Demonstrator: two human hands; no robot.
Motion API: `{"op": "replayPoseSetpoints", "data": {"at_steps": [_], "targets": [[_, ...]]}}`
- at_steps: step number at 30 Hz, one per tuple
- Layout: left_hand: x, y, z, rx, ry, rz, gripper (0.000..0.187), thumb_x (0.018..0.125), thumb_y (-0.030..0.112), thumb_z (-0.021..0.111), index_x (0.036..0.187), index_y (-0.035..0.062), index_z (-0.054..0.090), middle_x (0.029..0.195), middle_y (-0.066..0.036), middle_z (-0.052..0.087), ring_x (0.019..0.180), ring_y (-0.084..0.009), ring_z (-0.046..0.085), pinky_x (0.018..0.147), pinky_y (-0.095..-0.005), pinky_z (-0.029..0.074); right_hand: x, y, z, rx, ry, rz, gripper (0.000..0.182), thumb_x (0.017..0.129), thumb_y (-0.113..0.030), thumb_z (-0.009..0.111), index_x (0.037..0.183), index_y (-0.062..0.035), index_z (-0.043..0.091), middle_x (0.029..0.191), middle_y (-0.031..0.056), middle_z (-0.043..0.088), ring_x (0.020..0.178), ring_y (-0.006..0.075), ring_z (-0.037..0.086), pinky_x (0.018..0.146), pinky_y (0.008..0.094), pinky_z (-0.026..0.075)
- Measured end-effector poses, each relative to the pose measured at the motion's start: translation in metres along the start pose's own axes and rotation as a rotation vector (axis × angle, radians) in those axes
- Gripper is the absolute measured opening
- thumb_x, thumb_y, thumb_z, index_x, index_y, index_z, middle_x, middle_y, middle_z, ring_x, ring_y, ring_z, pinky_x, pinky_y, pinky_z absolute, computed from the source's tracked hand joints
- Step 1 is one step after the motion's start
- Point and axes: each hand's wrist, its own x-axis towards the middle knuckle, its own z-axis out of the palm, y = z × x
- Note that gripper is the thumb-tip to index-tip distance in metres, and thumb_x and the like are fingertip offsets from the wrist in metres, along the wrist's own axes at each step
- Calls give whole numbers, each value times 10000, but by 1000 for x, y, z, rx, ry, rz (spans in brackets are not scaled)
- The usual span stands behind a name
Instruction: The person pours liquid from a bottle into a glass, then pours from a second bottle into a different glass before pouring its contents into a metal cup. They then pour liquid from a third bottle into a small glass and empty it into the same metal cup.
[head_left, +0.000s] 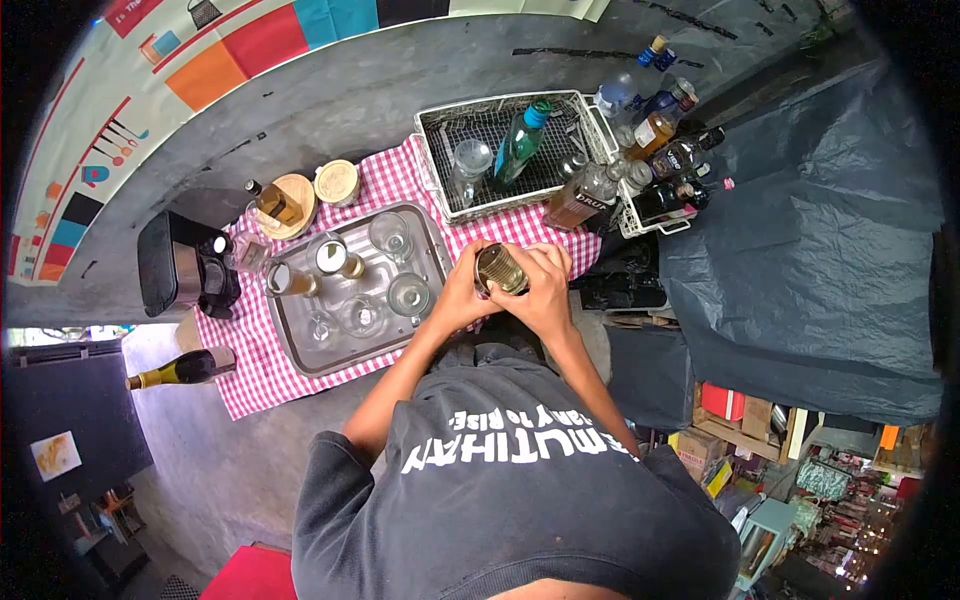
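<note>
the red-and-white checked cloth (250, 375) is the landmark here, spread over a grey concrete counter (330, 100). on the cloth's middle lies a steel tray (300, 350) carrying several clear glasses — one stemmed glass (408, 295) stands at the tray's near corner — plus two small bottles lying beside them. on the cloth's far edge sits a white wire basket (435, 165) holding a green bottle (520, 140) and an upturned glass. just off the cloth's right end a second rack is crowded with liquor bottles (665, 160). at the cloth's left end stands a black machine (170, 265), perhaps a coffee maker, though the view is too warped to be sure, and a dark wine bottle (180, 370) lies just beyond the cloth's left corner. two round wooden lids or coasters rest on the cloth's far left.

over the cloth's near right edge both hands meet around a small ribbed glass jar (500, 268), held above the counter, not resting on it. the left hand (458, 295) wraps its side with fingers curled firmly around it; the right hand (545, 285) clasps the other side and top, fingers bent over it.

the jar looks stiff, light and breakable — the ribbing should give grip, so the body is the sound place to hold it.
</note>
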Motion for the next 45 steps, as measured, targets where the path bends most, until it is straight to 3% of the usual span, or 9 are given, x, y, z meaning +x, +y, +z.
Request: {"op": "replayPoseSetpoints", "data": {"at_steps": [18, 24, 26, 30, 32, 34, 36, 37, 45], "targets": [[3, -12, -1, 11, 35, -9, 788, 662, 210, 810, 1298, 8, 392, 1185, -188, 561, 1134, -305, 574, 965, -392, 447, 2, 5, 0, 65, -14, 24, 501, 609, -270, 776, 1040, -36, 672, 868, 91, 596, 944, 280, 545, 945, 437, 360], [2, -13, -2, 15, 45, -14, 811, 639, 207, 825, 1299, 16, 394, 1197, -188, 559, 1142, -312, 568, 971, -392, 442, 2, 6, -7, 76, -4, 39, 472, 630, -297, 767, 993, -11, 668, 865, 103, 595, 913, 291, 542, 902, 434, 378], [1, -10, -3, 6, 45, -19, 814, 633, 201, 826, 1299, 16, 394, 1194, -188, 560, 1140, -317, 568, 970, -393, 443, 3, 6, -11, 53, 8, 18, 428, 670, -295, 768, 975, -11, 668, 857, 117, 618, 858, 307, 560, 813, 416, 427], [0, -10, -3, 10, 42, -24, 835, 611, 210, 826, 1295, 10, 390, 1177, -194, 565, 1134, -331, 568, 970, -400, 440, 4, 11, -17, 98, -39, 79, 421, 699, -319, 753, 951, 7, 661, 814, 132, 619, 804, 319, 567, 766, 418, 441], [-1, -12, -2, 13, 43, -31, 844, 602, 216, 827, 1293, 8, 389, 1174, -197, 566, 1133, -334, 568, 971, -402, 438, 4, 12, -17, 132, -11, 137, 367, 670, -298, 757, 856, 1, 657, 748, 106, 611, 759, 301, 571, 751, 427, 425], [-1, -14, -1, 53, 50, -14, 862, 593, 227, 830, 1296, 2, 385, 1178, -198, 562, 1132, -334, 568, 974, -401, 435, 5, 13, -19, 165, 0, 134, 351, 718, -304, 743, 849, 9, 653, 734, 119, 625, 717, 299, 592, 695, 419, 443], [-1, -15, 0, 37, 48, -20, 867, 590, 221, 829, 1300, 2, 383, 1182, -191, 559, 1136, -325, 566, 978, -396, 433, 5, 11, -24, 437, -88, 431, 353, 780, -324, 715, 863, 13, 648, 722, 129, 634, 675, 274, 608, 627, 388, 453], [-1, -15, 1, 18, 47, -23, 872, 588, 216, 829, 1305, 2, 381, 1186, -184, 556, 1140, -316, 564, 981, -392, 432, 3, 14, -25, 449, -131, 460, 370, 829, -350, 685, 891, 13, 654, 694, 126, 619, 646, 219, 612, 580, 351, 447], [-5, -16, 6, -12, 100, -111, 854, 608, 194, 824, 1305, -14, 378, 1201, -170, 545, 1164, -284, 550, 1001, -372, 422, -11, 24, -22, 672, -44, 569, 366, 888, -312, 659, 1024, 27, 652, 828, 48, 658, 785, 104, 595, 696, 286, 470]]}}
